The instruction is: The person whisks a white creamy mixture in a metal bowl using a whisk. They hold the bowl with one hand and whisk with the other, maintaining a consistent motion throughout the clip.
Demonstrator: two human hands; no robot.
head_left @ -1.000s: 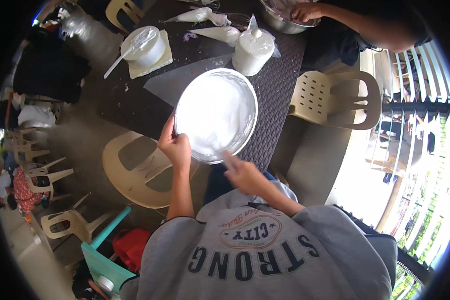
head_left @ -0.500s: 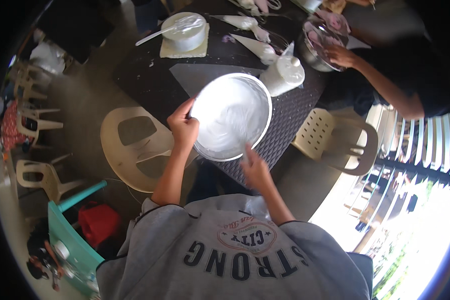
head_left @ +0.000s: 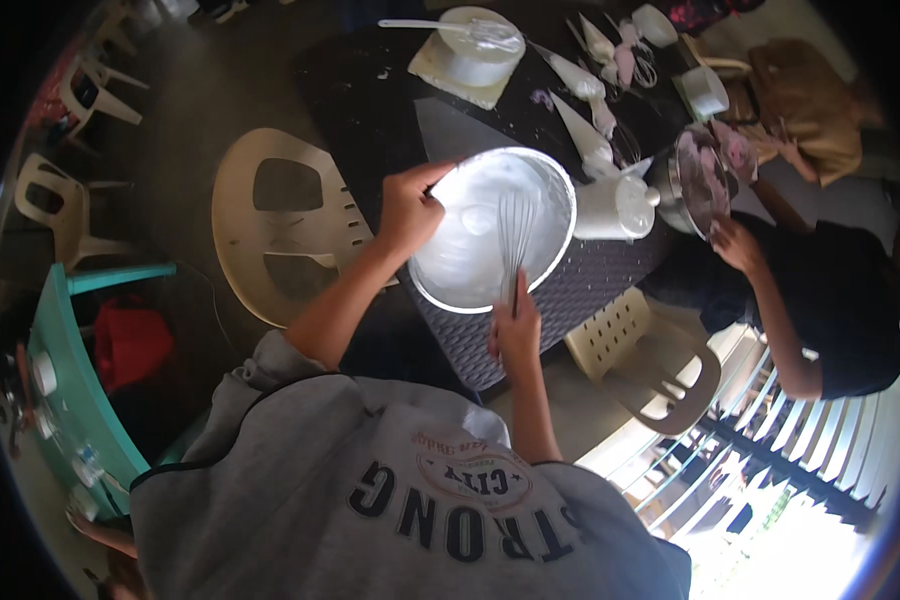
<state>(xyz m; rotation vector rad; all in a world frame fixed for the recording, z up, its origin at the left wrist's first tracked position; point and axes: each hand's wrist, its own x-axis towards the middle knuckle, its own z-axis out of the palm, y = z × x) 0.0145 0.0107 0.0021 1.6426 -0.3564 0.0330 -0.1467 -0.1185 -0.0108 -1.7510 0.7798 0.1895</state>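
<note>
A large metal bowl (head_left: 555, 190) filled with white cream sits on the dark table (head_left: 370, 110). My left hand (head_left: 408, 208) grips the bowl's left rim. My right hand (head_left: 516, 332) is closed on the handle of a wire whisk (head_left: 515, 232), whose loops stand in the cream.
A white jug (head_left: 615, 207) stands right of the bowl, with piping bags (head_left: 582, 130) behind it. A white cake on a board (head_left: 475, 52) sits at the back. Another person at the right holds a metal bowl (head_left: 703, 178). Cream plastic chairs (head_left: 280, 235) stand left and right (head_left: 640, 355).
The view has swung, so the bowl now lies further right and lower. The whisk's loops now show in the cream; my left hand stays on the rim.
</note>
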